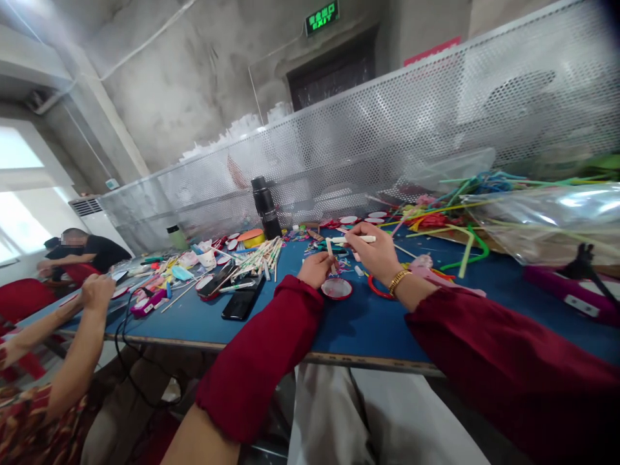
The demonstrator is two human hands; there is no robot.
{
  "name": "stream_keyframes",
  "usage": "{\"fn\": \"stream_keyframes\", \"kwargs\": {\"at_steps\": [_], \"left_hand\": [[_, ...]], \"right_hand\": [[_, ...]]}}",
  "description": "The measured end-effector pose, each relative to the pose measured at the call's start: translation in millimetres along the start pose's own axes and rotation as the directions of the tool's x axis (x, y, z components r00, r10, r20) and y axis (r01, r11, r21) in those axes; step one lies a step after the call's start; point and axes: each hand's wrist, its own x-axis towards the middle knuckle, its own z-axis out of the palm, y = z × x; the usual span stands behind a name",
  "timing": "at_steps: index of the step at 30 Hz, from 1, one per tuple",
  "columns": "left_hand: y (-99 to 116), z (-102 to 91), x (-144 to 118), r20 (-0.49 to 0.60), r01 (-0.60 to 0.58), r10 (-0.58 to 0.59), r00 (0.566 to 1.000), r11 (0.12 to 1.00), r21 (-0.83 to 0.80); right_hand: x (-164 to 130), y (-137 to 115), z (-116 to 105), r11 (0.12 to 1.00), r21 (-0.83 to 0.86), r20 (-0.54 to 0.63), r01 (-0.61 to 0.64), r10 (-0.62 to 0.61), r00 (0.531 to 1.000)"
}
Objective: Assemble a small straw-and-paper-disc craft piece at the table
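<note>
My left hand (316,268) hovers over the blue table (358,326) and pinches a short white stick (330,247) that stands upright. My right hand (375,252), with a gold bracelet at the wrist, holds a white tube (356,239) lying level, its left end close to the stick. Both arms wear dark red sleeves. Just below my left hand sits a small round red lid (336,288). A red ring (376,289) lies under my right wrist.
A pile of white sticks (256,258), a black phone (241,303), a black bottle (266,208) and small lids lie to the left. Coloured tubes (460,213) and a clear plastic bag (552,216) fill the right. A perforated metal screen (411,129) backs the table. Another person's arms (77,329) work at left.
</note>
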Motion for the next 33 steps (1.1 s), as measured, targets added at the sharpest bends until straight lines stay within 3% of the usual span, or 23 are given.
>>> {"fn": "stream_keyframes", "kwargs": {"at_steps": [7,22,33], "left_hand": [[5,2.7,-3,0.018,0.056,-0.056,0.998,0.998,-0.021],[-5,3.7,2,0.005,0.025,-0.025,1.0,0.997,-0.077],[0,2.2,-1,0.011,0.052,-0.052,0.999,0.998,-0.036]], "right_hand": [[-1,-4,0,1.0,0.008,-0.006,-0.013,0.013,1.0],[-1,-11,-2,0.998,-0.053,0.001,0.02,-0.02,1.0],[-1,-9,-3,0.998,-0.068,-0.028,0.007,-0.009,1.0]]}}
